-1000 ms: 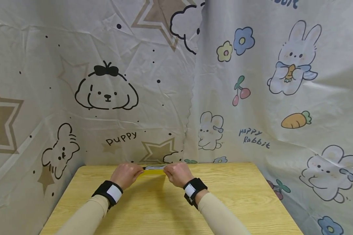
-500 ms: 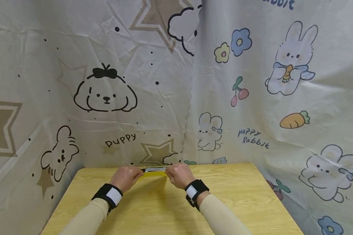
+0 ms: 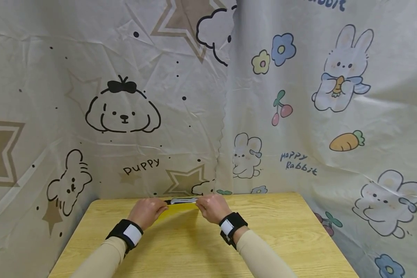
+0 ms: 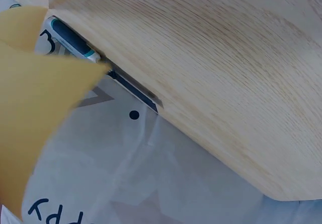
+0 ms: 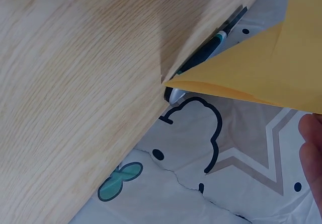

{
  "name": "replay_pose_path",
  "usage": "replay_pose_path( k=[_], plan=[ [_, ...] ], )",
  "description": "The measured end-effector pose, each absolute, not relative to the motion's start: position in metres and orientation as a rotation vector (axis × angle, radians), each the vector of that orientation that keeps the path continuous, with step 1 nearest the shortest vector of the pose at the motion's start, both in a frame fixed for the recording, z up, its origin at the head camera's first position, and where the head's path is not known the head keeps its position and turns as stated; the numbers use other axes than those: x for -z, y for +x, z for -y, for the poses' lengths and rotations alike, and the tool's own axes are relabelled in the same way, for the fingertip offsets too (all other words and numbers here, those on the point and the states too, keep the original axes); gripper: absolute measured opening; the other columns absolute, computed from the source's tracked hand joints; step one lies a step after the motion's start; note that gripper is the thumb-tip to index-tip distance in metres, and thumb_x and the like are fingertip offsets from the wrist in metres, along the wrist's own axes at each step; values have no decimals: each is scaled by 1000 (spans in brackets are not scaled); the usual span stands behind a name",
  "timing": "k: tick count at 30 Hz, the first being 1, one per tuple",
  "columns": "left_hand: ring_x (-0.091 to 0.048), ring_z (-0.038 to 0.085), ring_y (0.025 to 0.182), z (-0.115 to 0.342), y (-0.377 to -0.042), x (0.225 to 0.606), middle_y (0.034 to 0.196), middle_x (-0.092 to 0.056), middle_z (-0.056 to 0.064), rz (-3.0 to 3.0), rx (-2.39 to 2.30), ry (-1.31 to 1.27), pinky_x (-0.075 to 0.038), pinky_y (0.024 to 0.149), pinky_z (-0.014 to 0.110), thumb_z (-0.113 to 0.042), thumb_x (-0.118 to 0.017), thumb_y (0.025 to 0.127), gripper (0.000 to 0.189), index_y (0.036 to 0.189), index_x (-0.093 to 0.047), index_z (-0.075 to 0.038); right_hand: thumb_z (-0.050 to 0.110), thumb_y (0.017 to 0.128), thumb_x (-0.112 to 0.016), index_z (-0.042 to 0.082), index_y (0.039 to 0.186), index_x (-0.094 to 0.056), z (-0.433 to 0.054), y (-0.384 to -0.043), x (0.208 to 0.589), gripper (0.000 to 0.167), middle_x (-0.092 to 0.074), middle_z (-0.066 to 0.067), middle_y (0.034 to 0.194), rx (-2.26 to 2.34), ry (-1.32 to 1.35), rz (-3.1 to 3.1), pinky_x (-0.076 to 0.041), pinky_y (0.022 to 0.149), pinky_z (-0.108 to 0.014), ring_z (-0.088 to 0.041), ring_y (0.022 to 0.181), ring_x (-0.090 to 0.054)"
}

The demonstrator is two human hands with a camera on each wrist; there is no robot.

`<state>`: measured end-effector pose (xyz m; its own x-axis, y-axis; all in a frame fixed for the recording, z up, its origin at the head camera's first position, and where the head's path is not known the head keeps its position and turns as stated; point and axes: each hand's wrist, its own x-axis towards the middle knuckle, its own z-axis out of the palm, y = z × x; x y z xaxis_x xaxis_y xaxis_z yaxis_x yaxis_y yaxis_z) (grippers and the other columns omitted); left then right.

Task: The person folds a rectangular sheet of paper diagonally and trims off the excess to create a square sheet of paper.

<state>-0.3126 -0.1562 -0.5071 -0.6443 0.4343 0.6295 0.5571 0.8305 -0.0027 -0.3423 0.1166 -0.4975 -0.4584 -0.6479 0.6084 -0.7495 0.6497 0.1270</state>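
Observation:
Both hands hold a folded-looking sheet of yellow paper [image 3: 180,210] near the table's far edge, my left hand [image 3: 147,213] at its left end and my right hand [image 3: 213,208] at its right. In the left wrist view a corner of the paper [image 4: 45,90] shows. A bent edge of the paper [image 5: 251,73] and the right hand's fingers [image 5: 311,148] appear in the right wrist view. Just beyond lies a slim tool [image 3: 183,200] with a white and dark handle and a dark flat end, along the table edge. Its exact kind is unclear.
The pale wooden table [image 3: 264,231] ends just past the hands. Behind it and to both sides hangs a wrinkled curtain [image 3: 180,135] printed with puppies, stars and rabbits. A black band [image 3: 233,227] is strapped on each wrist.
The left hand has shifted slightly left and nearer, and more of the yellow paper shows beneath it. The right hand stays nearly in place. The head view has turned a little.

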Motion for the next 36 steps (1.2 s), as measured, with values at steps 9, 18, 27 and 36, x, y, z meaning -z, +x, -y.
replay_pose_path(
  k=[9, 18, 27, 36],
  plan=[
    [-65, 10, 65, 158, -312, 508, 73, -69, -7, 2401, 233, -692, -54, 59, 31, -19, -80, 77, 6, 77, -75, -19, 21, 89, -68, 22, 79, -71, -120, -343, 498, 11, -60, 13, 65, -188, 1055, 2269, -43, 51, -18, -1, 57, -54],
    [-64, 11, 61, 161, -313, 512, 70, -68, -6, 2393, 222, -668, -53, 56, 31, -18, -81, 75, 7, 75, -75, -17, 21, 88, -68, 22, 81, -73, -121, -344, 502, 8, -65, 13, 70, -189, 1064, 2268, -47, 54, -18, -2, 61, -58],
    [-64, 10, 60, 166, -310, 512, 70, -68, -5, 2412, 194, -686, -52, 55, 29, -18, -81, 76, 8, 74, -73, -17, 21, 89, -67, 22, 84, -74, -123, -345, 501, 9, -66, 12, 74, -183, 1069, 2282, -48, 55, -19, -2, 64, -60],
    [-63, 10, 59, 171, -311, 518, 69, -68, -5, 2428, 233, -664, -52, 54, 29, -14, -81, 76, 9, 74, -72, -16, 22, 89, -68, 21, 82, -73, -125, -346, 504, 9, -65, 12, 72, -168, 1066, 2261, -45, 53, -17, -2, 61, -57]
  ],
)
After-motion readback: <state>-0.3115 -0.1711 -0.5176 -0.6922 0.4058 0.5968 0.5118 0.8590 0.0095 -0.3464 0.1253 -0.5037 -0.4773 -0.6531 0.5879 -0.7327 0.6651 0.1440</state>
